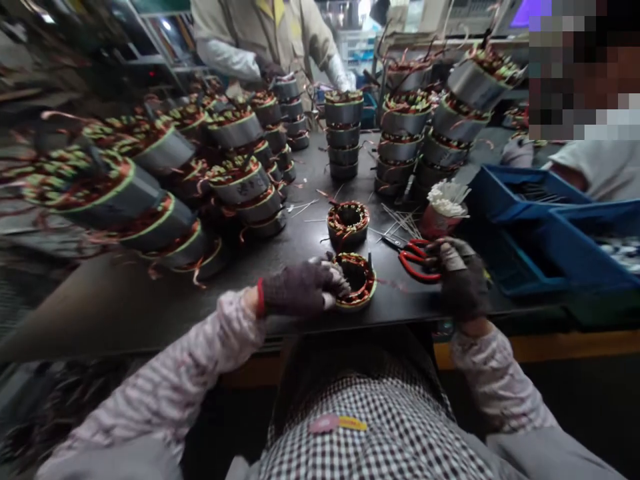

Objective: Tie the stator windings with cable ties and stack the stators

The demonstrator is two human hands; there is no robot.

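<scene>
My left hand [303, 288], in a dark glove with a red cuff, has its fingers closed on the left rim of a motor stator [373, 293] with copper windings. This stator lies flat at the table's front edge. My right hand [463, 280], also gloved, is closed at the right, by the red handles of a pair of scissors [417, 261]. Its fingertips overlap the handles, but whether they grip them is unclear. A faint, blurred copper-coloured wire [393, 285] runs from the stator towards my right hand. Just behind stands a second stator [349, 233].
Stacks of stators stand at left [165, 227], centre [343, 137] and right [400, 147]. A cup of white sticks [445, 210] stands near blue bins [590, 233]. Loose thin rods [403, 220] lie on the table [300, 250]. A person [280, 40] works opposite, another at right.
</scene>
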